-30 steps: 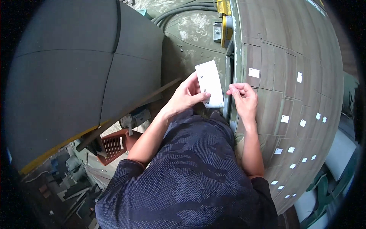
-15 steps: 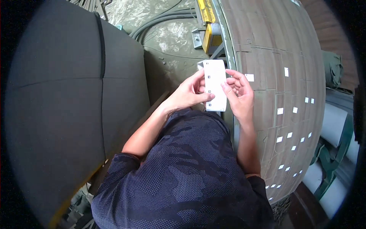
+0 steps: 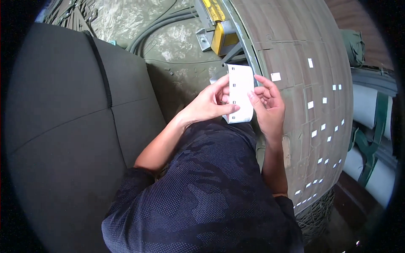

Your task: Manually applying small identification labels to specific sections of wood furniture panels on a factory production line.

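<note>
A white strip of labels point(image 3: 243, 90) with small black printed squares down its left side hangs in front of me, over the table's near edge. My left hand point(image 3: 209, 102) grips it from the left, thumb across its lower face and fingers behind. From the other side my right hand point(image 3: 270, 105) pinches the strip's right edge with the thumb; its index finger sticks up past the edge and the other fingers are curled. Right of the hands, a broad layer of brown material point(image 3: 291, 52) marked with piece outlines covers the table. Several small white labels point(image 3: 275, 76) lie on it.
A big dark grey padded bulk point(image 3: 55, 92) with a black cord point(image 3: 99, 69) fills the left. Ahead are a yellow metal fitting point(image 3: 219, 39) on the table's metal edge point(image 3: 249, 46) and hoses point(image 3: 164, 26) on the floor. White rolls in a green frame point(image 3: 371, 145) stand far right.
The view has turned a little, so the table and the grey bulk sit differently. The strip now bows more at its right edge; both hands stay on it.
</note>
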`<state>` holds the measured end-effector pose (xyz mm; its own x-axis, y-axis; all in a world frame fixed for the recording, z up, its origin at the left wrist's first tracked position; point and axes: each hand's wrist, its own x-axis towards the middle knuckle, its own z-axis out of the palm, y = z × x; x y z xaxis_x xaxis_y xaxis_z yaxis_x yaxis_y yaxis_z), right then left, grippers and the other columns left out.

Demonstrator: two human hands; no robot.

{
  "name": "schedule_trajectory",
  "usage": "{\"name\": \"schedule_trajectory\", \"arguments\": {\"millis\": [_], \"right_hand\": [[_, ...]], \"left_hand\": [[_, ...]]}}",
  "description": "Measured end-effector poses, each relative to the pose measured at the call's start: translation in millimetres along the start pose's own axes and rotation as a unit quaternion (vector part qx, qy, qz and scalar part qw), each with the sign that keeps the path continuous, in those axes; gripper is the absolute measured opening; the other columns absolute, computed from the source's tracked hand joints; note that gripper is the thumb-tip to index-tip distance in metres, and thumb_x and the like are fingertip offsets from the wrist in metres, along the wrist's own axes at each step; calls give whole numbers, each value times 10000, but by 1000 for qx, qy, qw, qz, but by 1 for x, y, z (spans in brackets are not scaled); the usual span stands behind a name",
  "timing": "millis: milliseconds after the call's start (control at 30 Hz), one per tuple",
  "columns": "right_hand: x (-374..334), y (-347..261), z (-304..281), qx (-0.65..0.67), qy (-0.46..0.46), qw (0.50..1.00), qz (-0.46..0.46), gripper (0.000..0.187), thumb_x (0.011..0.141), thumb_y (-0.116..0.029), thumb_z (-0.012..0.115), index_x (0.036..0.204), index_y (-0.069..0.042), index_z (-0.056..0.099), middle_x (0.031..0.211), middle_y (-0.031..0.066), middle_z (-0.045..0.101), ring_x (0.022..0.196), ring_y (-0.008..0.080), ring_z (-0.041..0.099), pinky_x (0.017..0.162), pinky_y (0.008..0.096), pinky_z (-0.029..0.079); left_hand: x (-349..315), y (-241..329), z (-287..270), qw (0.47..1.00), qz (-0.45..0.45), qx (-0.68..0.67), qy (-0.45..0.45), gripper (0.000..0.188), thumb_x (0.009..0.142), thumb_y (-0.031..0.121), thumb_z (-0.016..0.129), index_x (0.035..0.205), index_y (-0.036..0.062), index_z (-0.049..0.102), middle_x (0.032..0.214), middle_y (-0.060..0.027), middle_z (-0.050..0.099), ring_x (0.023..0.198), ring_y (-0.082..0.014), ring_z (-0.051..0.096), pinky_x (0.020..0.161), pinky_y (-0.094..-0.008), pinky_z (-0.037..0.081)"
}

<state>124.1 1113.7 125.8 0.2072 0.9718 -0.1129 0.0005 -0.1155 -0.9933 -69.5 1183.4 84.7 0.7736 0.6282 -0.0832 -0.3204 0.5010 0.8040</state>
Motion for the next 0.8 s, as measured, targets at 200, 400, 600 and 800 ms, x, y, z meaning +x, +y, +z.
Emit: {"name": "schedule_trajectory", "arguments": {"millis": [200,400,600,800], "right_hand": [[6,6,-7,18,46,999,13,427,1028,-26,635,1437,33,527,968,54,714,875,93,651,828,244,515],[-42,247,-110,-231,50,961,141,425,1023,-247,692,1349,10,599,868,59,693,717,147,608,656,327,513],[-75,261,-147,-125,-81,885,441,602,958,-503,567,1152,39,743,1052,153,746,955,273,671,869,412,515],[10,90,-162,12,-16,981,192,354,1067,-234,579,844,10,705,1098,181,784,1091,242,718,1027,379,504]], "left_hand": [[14,3,-4,1000,-22,3,4,818,913,-106,679,1623,35,299,1319,-63,654,1135,-111,654,948,-283,553],[33,10,3,996,-33,55,56,826,909,-127,684,1623,33,299,1302,-48,644,1141,-114,653,961,-292,554],[62,8,10,994,-48,80,55,830,915,-119,682,1627,42,289,1272,-43,657,1114,-116,661,913,-286,568],[88,4,20,993,-55,90,50,820,912,-96,690,1621,60,307,1264,-42,663,1101,-114,663,897,-275,567]]}}
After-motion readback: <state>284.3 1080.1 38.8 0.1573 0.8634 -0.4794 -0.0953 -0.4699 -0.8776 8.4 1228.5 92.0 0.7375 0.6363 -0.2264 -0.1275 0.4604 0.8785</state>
